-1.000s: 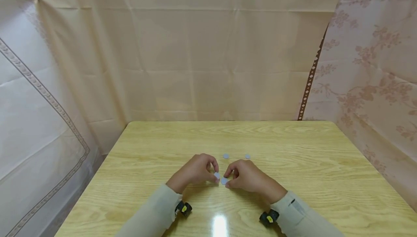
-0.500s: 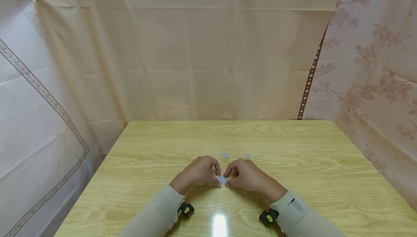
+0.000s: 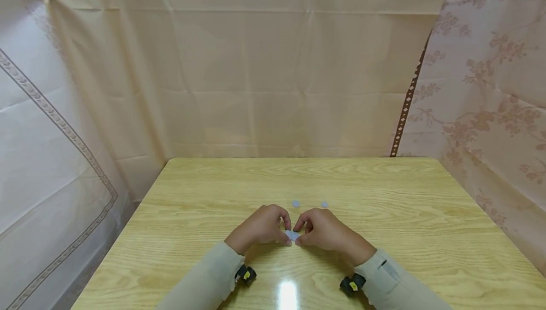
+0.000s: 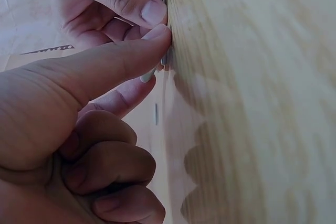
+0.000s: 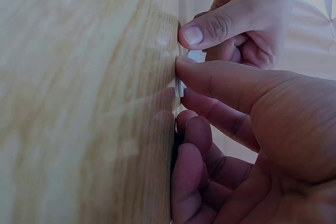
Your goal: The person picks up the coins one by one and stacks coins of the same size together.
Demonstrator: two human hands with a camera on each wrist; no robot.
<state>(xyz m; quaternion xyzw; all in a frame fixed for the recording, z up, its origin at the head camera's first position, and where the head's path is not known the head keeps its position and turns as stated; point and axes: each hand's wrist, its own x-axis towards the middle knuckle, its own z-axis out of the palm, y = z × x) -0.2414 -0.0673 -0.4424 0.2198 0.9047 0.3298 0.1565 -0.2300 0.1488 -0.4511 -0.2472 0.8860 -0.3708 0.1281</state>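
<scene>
In the head view my left hand [image 3: 266,225] pinches a small pale round disc [image 3: 288,233] between thumb and index finger. Facing it, my right hand [image 3: 326,229] pinches a second such disc [image 3: 294,236] by its edges, low at the tabletop. The two discs meet or overlap; fingertips partly hide both. Seen from the right wrist, the left hand's disc [image 5: 195,55] is tilted, while the right hand's disc [image 5: 181,88] lies nearly flat at the wood. The left wrist view shows the tilted disc [image 4: 147,76] between the left thumb and index finger, the other fingers curled.
Two more pale discs, a left one [image 3: 295,203] and a right one [image 3: 324,204], lie on the wooden table [image 3: 204,186] beyond the hands. A beige cloth [image 3: 273,73] hangs behind the table, with patterned cloths at both sides.
My left hand has moved right and slightly toward me, bringing its disc from a small gap up against the right hand's disc. The right hand has hardly moved.
</scene>
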